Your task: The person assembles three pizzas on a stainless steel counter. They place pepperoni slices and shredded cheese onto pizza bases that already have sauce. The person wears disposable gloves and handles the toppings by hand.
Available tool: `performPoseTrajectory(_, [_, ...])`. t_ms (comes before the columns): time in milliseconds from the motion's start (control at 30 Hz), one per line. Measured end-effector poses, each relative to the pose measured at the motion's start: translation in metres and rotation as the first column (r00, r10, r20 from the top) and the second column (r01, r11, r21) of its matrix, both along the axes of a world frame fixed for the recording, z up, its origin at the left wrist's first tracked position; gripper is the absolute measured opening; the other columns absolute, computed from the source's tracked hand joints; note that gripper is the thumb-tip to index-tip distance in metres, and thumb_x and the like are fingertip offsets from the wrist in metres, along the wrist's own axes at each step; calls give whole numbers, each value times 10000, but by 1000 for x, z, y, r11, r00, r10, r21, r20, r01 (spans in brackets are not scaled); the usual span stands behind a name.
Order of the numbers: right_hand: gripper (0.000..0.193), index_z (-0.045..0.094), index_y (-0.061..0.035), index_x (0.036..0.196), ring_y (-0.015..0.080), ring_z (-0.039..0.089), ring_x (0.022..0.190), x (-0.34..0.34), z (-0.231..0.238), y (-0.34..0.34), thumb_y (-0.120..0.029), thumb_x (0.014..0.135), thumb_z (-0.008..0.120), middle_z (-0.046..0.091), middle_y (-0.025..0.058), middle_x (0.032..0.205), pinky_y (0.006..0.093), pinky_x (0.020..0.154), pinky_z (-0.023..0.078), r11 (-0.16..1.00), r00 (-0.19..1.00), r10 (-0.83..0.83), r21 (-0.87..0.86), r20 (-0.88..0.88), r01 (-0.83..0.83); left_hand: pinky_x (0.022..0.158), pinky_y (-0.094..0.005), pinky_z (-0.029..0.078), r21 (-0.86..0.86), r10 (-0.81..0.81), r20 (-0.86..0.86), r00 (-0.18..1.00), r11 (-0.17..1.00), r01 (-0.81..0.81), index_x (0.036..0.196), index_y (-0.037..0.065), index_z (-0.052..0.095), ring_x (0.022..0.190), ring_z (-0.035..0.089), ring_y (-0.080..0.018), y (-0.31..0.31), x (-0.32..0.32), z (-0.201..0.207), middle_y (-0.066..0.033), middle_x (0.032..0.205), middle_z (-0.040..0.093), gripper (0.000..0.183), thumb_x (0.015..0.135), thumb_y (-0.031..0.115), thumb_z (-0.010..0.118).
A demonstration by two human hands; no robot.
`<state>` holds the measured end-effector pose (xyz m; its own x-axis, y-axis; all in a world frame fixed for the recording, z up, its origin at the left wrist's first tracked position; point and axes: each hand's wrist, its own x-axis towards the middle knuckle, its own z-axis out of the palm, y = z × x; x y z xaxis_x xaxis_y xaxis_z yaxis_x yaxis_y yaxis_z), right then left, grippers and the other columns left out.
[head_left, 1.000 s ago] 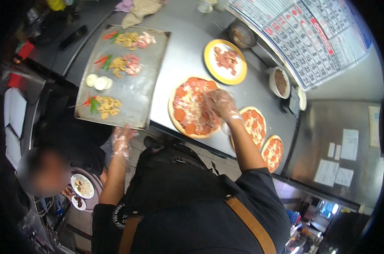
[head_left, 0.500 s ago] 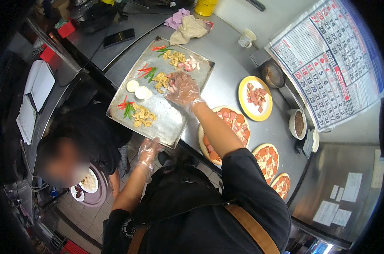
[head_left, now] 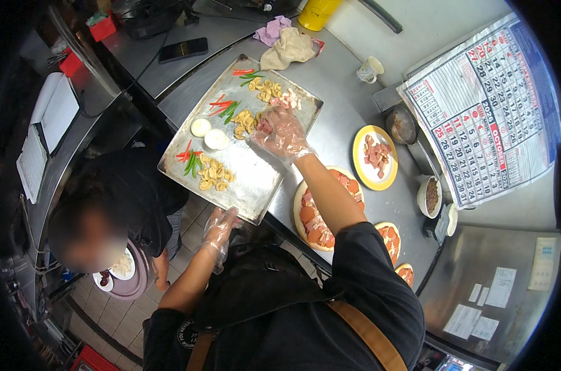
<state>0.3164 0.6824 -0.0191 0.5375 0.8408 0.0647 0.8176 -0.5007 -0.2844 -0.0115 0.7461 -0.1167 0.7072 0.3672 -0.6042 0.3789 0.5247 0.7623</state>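
Observation:
A metal baking tray (head_left: pixel 246 173) lies at a slant in front of me, jutting past the counter's edge. My left hand (head_left: pixel 220 230), in a clear plastic glove, grips its near edge. Gloved likewise, my right hand (head_left: pixel 284 135) is low over the tray, fingers closed around chopped pink meat (head_left: pixel 263 126) beside the middle pile of sliced mushrooms (head_left: pixel 245 123). Red and green pepper strips (head_left: pixel 223 108) lie in several bunches by the mushroom piles. Paler chopped meat (head_left: pixel 288 99) sits by the far pile. Two round white things (head_left: pixel 216 139) stand at the tray's left side.
Right of the tray are a yellow-rimmed plate (head_left: pixel 358 154) of chopped meat, a topped pizza (head_left: pixel 311 216) and smaller pizzas (head_left: pixel 389 240). A bowl (head_left: pixel 429 196), mug (head_left: pixel 370 69), cloth (head_left: pixel 288 49) and phone (head_left: pixel 183 50) rest farther out. Another person (head_left: pixel 129 198) holds a tray (head_left: pixel 141 275) at left.
My view has shifted slightly. More pink meat shows under my right fingers, which stay near the middle mushroom pile. My left hand still holds the tray's edge.

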Motion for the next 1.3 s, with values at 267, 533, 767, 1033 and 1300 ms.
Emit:
performPoseTrajectory(267, [365, 765, -67, 1150, 369, 634, 1196, -1, -15, -13, -336, 904, 781, 691, 176, 1151, 494, 1035, 522, 981, 1000, 17, 191, 4, -18, 817, -330, 578, 16, -32, -6, 999, 999, 32, 1381, -8, 542, 926, 719, -187, 1, -2, -7, -135, 1201, 693, 542, 1060, 398, 700])
performPoseTrajectory(533, [233, 798, -28, 1017, 359, 686, 1063, 22, -27, 24, -227, 973, 683, 764, 166, 1032, 457, 1003, 532, 974, 973, -170, 126, -154, 190, 819, -328, 574, -46, 14, -1, 1000, 999, -14, 1371, -7, 549, 925, 715, -185, -1, -5, -8, -124, 1184, 705, 514, 1060, 373, 704])
performPoseTrajectory(767, [324, 810, -48, 1049, 360, 679, 1087, 7, -3, 6, -342, 925, 749, 760, 204, 1071, 456, 996, 535, 974, 907, -169, 75, -385, 213, 813, -330, 573, -9, -18, 14, 1000, 1000, 18, 1396, 4, 551, 920, 713, -175, -3, -1, -3, -125, 1200, 714, 505, 1062, 360, 680])
performPoseTrajectory(1033, [426, 819, -144, 1141, 373, 647, 1120, -21, -2, -9, -443, 843, 760, 693, 159, 1166, 493, 1014, 528, 984, 988, -154, -89, -11, 153, 799, -328, 577, -21, -54, 10, 998, 998, 54, 1415, -10, 541, 908, 713, -175, -2, 2, -5, -132, 1214, 714, 518, 1065, 347, 673])
performPoseTrajectory(1300, [393, 791, -107, 1096, 371, 650, 1099, -32, -4, 10, -416, 862, 727, 693, 152, 1129, 508, 971, 539, 978, 981, -192, -78, 24, 194, 779, -319, 583, -40, -52, 19, 998, 998, 52, 1406, -12, 540, 890, 713, -169, -3, 3, 5, -130, 1182, 702, 503, 1067, 329, 690])
